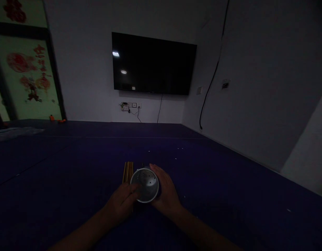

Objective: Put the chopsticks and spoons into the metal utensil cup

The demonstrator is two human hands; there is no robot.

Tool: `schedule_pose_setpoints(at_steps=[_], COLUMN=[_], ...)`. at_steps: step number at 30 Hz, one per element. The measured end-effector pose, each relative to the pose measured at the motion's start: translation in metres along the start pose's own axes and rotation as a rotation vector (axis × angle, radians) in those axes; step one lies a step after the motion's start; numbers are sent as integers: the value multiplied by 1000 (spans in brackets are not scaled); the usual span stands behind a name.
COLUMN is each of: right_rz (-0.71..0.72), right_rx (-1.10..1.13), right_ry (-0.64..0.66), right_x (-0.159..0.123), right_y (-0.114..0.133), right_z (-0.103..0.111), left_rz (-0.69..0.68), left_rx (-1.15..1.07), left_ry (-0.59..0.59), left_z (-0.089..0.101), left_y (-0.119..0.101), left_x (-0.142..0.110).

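A round silver metal chopstick holder (148, 192), with small holes in its inner surface, is tilted so that its opening faces me. My right hand (167, 193) wraps round its right side and grips it from outside. At the left rim is my left hand (122, 202), its fingers bent over the edge and partly inside the opening; dim light blurs the fingertips. Just beyond the left hand, a bundle of brown wooden chopsticks (128, 171) lies side by side on the dark blue floor covering (98, 167). Their near ends are hidden by the hand.
Small white scraps (180, 148) dot the floor. Clear plastic sheeting (18, 132) and small orange objects (56, 119) lie far left near a decorated door (27, 69). A television (154, 64) hangs on the back wall above sockets and cables. Another wall (255, 104) runs along the right.
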State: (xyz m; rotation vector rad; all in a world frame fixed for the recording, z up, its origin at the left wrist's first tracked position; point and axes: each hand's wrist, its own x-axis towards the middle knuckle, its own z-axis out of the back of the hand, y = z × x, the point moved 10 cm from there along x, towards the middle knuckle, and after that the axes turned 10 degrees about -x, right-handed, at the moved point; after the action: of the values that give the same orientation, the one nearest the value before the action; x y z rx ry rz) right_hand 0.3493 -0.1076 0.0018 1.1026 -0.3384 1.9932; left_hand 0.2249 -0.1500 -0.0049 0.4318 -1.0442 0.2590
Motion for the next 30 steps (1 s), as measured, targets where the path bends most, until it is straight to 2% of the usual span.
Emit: schedule_pose_setpoints(at_steps=[2,4,9,11,15,21,24,30], right_rz=[-7,-104,-530,-616,-672,-689,-690,-688], right_rx=[18,35,62,76,128,148,157,122], right_ry=[-12,-70,-284,-306,-283,-234,-241,-237], right_x=[0,1,-12,-16,-19,-21,-24,-27], right_y=[-1,-13,-75,-95,-118,-122,-124,-129], right_z=[1,5,18,17,13,6,4,-2], left_rz=[-9,7,53,143,447,820,920,964], left_rx=[-23,-30,19,9,-51,-92,-93,-71], left_ry=[-16,-29,32,96,229,307,328,370], left_z=[2,3,-2,-7,-21,-28,-29,-31], left_y=[-2,-1,5,17,54,93,100,103], left_x=[-1,-1,6,7,-4,-34,-43,-46])
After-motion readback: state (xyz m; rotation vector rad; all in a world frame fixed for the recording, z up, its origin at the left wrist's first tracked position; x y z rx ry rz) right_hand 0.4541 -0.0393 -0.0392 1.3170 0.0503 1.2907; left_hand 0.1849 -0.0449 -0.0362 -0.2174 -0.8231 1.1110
